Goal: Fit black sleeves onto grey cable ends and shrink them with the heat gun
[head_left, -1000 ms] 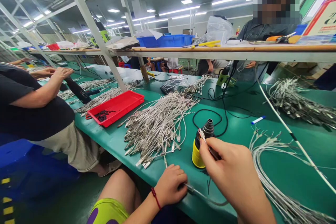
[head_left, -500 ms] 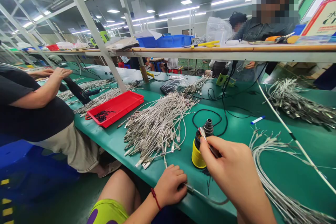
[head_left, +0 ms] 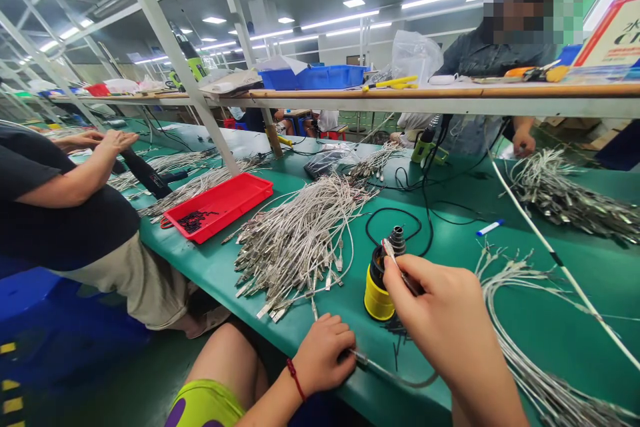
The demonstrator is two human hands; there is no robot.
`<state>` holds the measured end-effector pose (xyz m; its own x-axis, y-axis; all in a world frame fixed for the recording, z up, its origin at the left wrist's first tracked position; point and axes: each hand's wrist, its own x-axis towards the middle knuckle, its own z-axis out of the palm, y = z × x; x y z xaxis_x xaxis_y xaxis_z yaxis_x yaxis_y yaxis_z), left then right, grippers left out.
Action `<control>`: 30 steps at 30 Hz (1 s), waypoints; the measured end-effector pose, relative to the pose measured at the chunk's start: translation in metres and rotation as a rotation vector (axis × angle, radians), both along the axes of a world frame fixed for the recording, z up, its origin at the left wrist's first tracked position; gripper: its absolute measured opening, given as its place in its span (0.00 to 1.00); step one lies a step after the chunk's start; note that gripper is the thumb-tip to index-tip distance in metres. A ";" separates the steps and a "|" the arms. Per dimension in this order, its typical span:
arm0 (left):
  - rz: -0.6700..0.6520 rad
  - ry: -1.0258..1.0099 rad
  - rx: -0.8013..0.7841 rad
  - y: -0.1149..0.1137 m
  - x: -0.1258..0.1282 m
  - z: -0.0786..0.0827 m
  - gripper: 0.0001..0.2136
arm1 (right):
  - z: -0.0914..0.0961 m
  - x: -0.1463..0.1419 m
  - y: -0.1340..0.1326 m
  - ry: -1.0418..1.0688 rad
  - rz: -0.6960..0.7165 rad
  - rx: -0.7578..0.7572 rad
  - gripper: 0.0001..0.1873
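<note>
My right hand [head_left: 440, 320] is closed in a pinch on the metal end of a thin silvery cable [head_left: 393, 253], holding its tip at the black nozzle of a yellow-and-black heat tool [head_left: 380, 283] that stands on the green table [head_left: 450, 233]. At the table's near edge, my left hand [head_left: 325, 353] is closed on the other part of that cable [head_left: 385, 370]. A big heap of silvery cables with metal plugs [head_left: 300, 233] lies just left of the tool. More cables [head_left: 530, 347] spread out to the right of my right hand.
A red tray [head_left: 220, 203] with small black pieces sits at the left. A seated person in a black shirt [head_left: 60, 207] works at the left; another person [head_left: 500, 53] stands across the table behind a wooden shelf [head_left: 450, 93]. A cable pile [head_left: 570, 197], a blue-capped pen [head_left: 490, 227] and black cords [head_left: 425, 200] lie beyond.
My hands have barely shifted; the cable tip stays at the nozzle. The person across the table has lowered a hand toward the far right cable pile.
</note>
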<state>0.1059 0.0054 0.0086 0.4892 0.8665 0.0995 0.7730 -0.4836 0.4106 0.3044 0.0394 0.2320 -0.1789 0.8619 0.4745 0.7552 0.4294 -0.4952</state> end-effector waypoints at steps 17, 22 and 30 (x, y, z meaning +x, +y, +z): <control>0.008 -0.002 0.021 0.000 0.000 -0.003 0.06 | 0.001 0.006 0.011 0.002 -0.058 0.026 0.25; 0.013 -0.004 0.027 -0.002 -0.001 -0.004 0.06 | -0.002 0.007 0.014 -0.003 -0.083 0.040 0.25; 0.010 -0.025 0.046 -0.001 0.000 -0.007 0.06 | 0.000 0.017 0.017 -0.003 -0.187 0.092 0.28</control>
